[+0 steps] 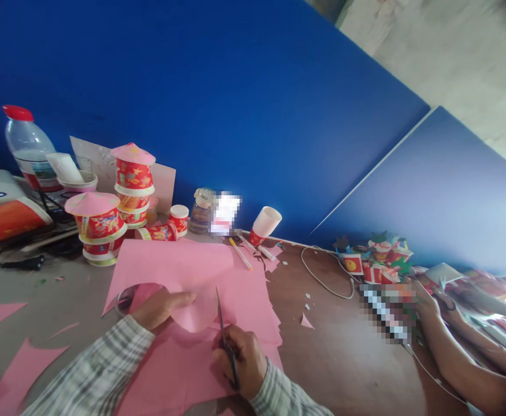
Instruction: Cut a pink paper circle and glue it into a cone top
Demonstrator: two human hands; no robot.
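Observation:
My left hand (160, 307) pinches a sheet of pink paper (179, 268) by its curved cut edge, thumb on top. Closed round the handles of dark scissors (223, 323), my right hand (242, 361) points the blades up into the paper's edge. Both hands work over more pink sheets (244, 300) spread on the brown table (339, 346). A roll of tape (125, 297) lies partly under the paper by my left wrist.
Stacked red paper cups with pink cone lids (101, 222) stand behind the paper, beside a water bottle (30, 150), a glass jar (201, 211) and a tipped cup (264, 225). Pens (241, 254) and a white cable (322, 277) lie nearby. Another person's arms (461, 352) rest at right. Pink offcuts (23, 370) lie left.

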